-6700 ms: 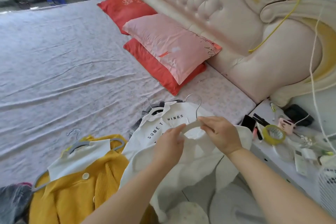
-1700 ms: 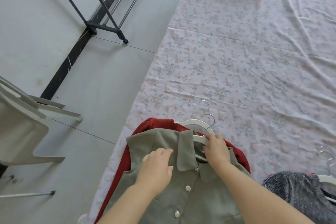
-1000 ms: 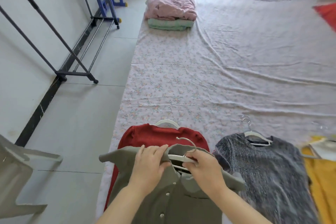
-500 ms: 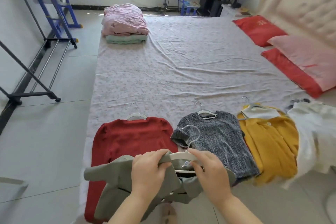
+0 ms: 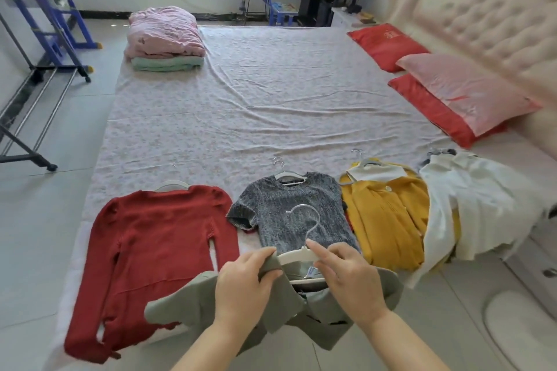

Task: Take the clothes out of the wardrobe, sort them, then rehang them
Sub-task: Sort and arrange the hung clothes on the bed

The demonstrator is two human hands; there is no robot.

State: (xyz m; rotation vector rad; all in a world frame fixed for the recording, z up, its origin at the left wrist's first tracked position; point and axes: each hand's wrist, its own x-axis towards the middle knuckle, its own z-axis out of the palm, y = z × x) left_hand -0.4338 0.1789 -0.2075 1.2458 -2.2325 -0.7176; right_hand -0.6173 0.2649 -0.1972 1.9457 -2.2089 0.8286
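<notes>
Now that the grey-green shirt [image 5: 187, 304] is lifted off the red sweater [image 5: 156, 247], it hangs above the near edge of the bed [image 5: 271, 117]. The left hand [image 5: 244, 283] grips its collar and the right hand [image 5: 346, 277] is closed round its white hanger [image 5: 297, 254], so sorting likely continues.

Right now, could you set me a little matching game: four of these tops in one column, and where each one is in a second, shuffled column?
Things:
1. red sweater
2. grey knit top
3. yellow cardigan
4. olive shirt

Places:
A. right beside the white garment
B. gripped by the left hand and right hand
C. leftmost in the row on the bed
D. second from the left in that row

Pairs: 1-C, 2-D, 3-A, 4-B.
</notes>
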